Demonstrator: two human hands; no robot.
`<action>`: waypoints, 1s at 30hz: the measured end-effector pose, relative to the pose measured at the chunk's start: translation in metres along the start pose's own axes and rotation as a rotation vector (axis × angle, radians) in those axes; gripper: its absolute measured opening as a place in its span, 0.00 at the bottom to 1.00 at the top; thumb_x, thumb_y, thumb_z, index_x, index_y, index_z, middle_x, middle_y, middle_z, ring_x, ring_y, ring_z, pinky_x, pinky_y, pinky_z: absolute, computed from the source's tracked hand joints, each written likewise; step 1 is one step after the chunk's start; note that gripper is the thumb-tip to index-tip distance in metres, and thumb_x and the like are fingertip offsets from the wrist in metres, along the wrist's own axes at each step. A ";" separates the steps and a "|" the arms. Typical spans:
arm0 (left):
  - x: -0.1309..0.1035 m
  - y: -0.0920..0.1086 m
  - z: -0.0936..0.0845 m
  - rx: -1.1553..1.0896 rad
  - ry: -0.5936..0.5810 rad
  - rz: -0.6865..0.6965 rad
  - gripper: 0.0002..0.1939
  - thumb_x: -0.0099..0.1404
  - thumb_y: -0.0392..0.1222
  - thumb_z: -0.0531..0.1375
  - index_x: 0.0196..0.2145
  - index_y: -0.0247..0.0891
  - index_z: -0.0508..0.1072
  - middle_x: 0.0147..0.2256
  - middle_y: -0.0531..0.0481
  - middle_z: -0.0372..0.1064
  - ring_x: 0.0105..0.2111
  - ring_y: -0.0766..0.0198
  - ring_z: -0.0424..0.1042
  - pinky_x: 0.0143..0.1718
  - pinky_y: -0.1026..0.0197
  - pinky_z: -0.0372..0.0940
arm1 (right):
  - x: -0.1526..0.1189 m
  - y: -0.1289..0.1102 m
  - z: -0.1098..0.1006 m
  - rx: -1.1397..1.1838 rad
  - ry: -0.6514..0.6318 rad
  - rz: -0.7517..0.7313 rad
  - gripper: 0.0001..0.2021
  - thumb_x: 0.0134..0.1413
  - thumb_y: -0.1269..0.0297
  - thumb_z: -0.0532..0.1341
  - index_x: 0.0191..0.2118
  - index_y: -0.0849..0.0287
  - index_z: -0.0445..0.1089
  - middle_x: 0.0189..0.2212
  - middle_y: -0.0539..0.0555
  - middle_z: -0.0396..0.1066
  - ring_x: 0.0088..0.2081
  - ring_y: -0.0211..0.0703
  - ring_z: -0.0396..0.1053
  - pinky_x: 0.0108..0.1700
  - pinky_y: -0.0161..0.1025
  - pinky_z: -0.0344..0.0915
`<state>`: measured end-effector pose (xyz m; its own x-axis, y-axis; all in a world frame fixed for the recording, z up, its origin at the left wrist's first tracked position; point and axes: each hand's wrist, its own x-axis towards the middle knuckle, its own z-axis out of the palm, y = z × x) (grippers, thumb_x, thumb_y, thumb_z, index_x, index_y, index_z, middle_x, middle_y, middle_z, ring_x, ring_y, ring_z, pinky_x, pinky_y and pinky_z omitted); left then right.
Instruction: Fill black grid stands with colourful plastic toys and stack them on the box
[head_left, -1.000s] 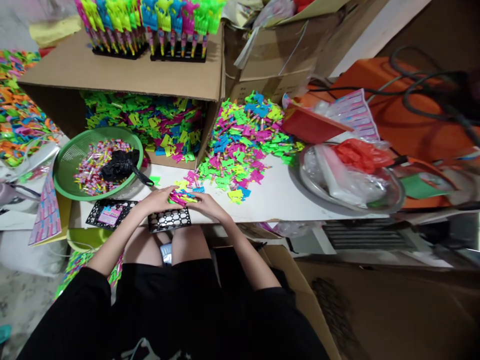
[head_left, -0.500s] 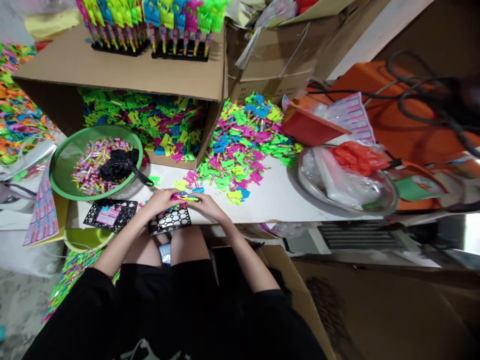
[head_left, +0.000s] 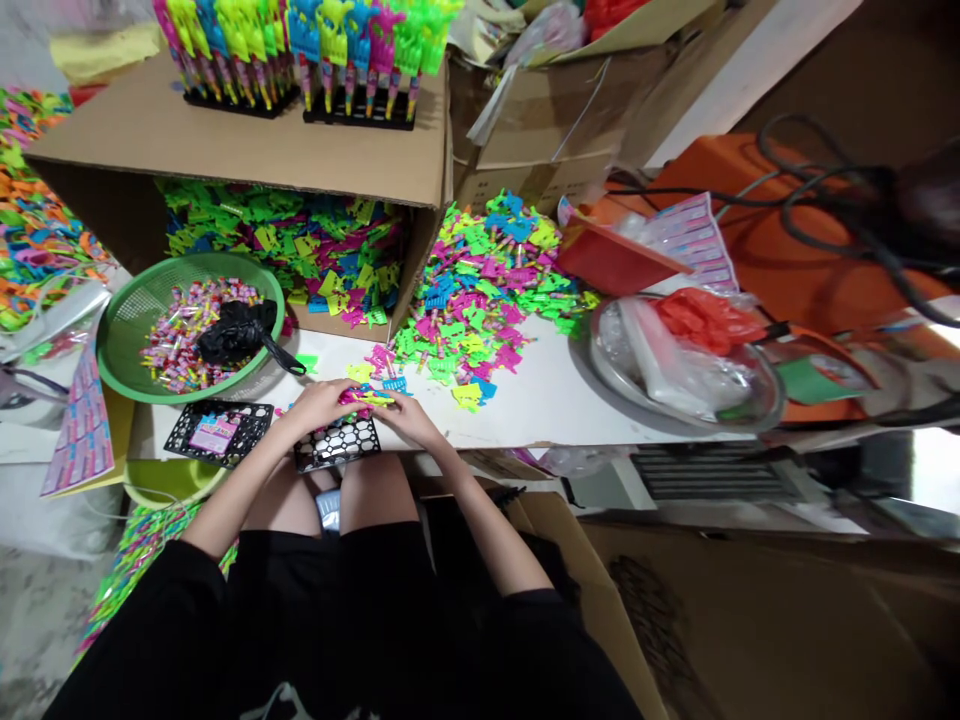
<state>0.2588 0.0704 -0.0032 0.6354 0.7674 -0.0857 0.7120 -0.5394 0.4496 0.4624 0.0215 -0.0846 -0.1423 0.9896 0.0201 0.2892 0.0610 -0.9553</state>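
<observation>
My left hand (head_left: 324, 403) and my right hand (head_left: 409, 415) meet at the table's front edge. Between their closed fingers is a small bunch of pink, yellow and blue plastic toys (head_left: 369, 398), partly covered by the fingers. Right below them, a black perforated rack (head_left: 339, 446) juts over the table edge above the lap. A second black rack (head_left: 251, 432) with a pink printed card (head_left: 216, 434) lies to the left. Just beyond my hands, a blue toy piece (head_left: 394, 384) and a yellow one (head_left: 360, 371) rest on the white tabletop (head_left: 555, 410).
A green basket (head_left: 120, 350) of small wrapped candy tubes and a black bag stands left. Behind is a cardboard box (head_left: 247, 150) full of toys, with filled racks (head_left: 358, 118) on top. A toy heap (head_left: 480, 290) lies beside it. Right, a metal bowl (head_left: 772, 400) holds plastic bags.
The view has shifted slightly. Both hands stay together around the toys at nearly the same spot, with only a small movement of the fingers.
</observation>
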 end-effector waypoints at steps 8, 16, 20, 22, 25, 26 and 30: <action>-0.003 -0.005 -0.018 -0.112 0.015 0.075 0.19 0.67 0.53 0.51 0.48 0.41 0.72 0.46 0.49 0.73 0.45 0.60 0.71 0.49 0.60 0.63 | -0.013 -0.009 0.006 -0.136 0.205 -0.054 0.20 0.57 0.52 0.57 0.51 0.56 0.63 0.48 0.58 0.66 0.34 0.40 0.70 0.34 0.36 0.69; 0.012 -0.020 -0.032 -0.202 -0.091 0.061 0.18 0.66 0.49 0.51 0.45 0.39 0.75 0.45 0.49 0.74 0.44 0.61 0.73 0.48 0.62 0.63 | -0.015 0.006 0.015 -0.112 0.241 0.013 0.23 0.53 0.54 0.60 0.53 0.58 0.61 0.46 0.58 0.67 0.32 0.41 0.69 0.36 0.39 0.69; 0.020 -0.020 -0.042 -0.140 -0.215 0.080 0.16 0.64 0.46 0.54 0.44 0.39 0.76 0.40 0.49 0.77 0.37 0.63 0.74 0.40 0.66 0.63 | -0.015 0.033 0.031 -0.108 0.155 0.078 0.21 0.50 0.57 0.62 0.49 0.59 0.65 0.40 0.55 0.69 0.28 0.39 0.67 0.38 0.40 0.68; 0.025 -0.017 -0.046 -0.065 -0.266 0.094 0.15 0.62 0.41 0.55 0.45 0.39 0.76 0.38 0.50 0.77 0.36 0.64 0.74 0.38 0.67 0.62 | -0.015 0.043 0.036 -0.153 0.138 0.061 0.16 0.51 0.58 0.62 0.45 0.59 0.68 0.37 0.53 0.69 0.28 0.39 0.66 0.40 0.42 0.67; 0.031 -0.012 -0.050 0.064 -0.315 0.124 0.15 0.62 0.38 0.56 0.46 0.42 0.76 0.40 0.51 0.77 0.38 0.64 0.74 0.38 0.68 0.61 | -0.015 0.050 0.040 -0.195 0.146 0.038 0.14 0.51 0.60 0.61 0.44 0.57 0.69 0.40 0.54 0.69 0.29 0.39 0.66 0.42 0.42 0.67; 0.033 -0.011 -0.050 0.105 -0.328 0.136 0.15 0.62 0.38 0.57 0.46 0.43 0.76 0.41 0.51 0.77 0.39 0.64 0.74 0.39 0.68 0.61 | -0.014 0.051 0.041 -0.199 0.148 0.037 0.14 0.51 0.60 0.61 0.44 0.57 0.70 0.42 0.54 0.68 0.29 0.38 0.66 0.43 0.42 0.66; 0.038 -0.004 -0.051 0.258 -0.353 0.200 0.15 0.63 0.37 0.57 0.46 0.45 0.75 0.43 0.51 0.76 0.42 0.63 0.73 0.40 0.67 0.60 | -0.013 0.056 0.042 -0.215 0.144 0.034 0.14 0.52 0.61 0.62 0.45 0.56 0.71 0.46 0.55 0.68 0.30 0.38 0.67 0.44 0.41 0.66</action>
<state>0.2642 0.1194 0.0373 0.7984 0.4993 -0.3367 0.5879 -0.7671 0.2566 0.4408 0.0067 -0.1502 0.0033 0.9990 0.0454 0.4886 0.0380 -0.8717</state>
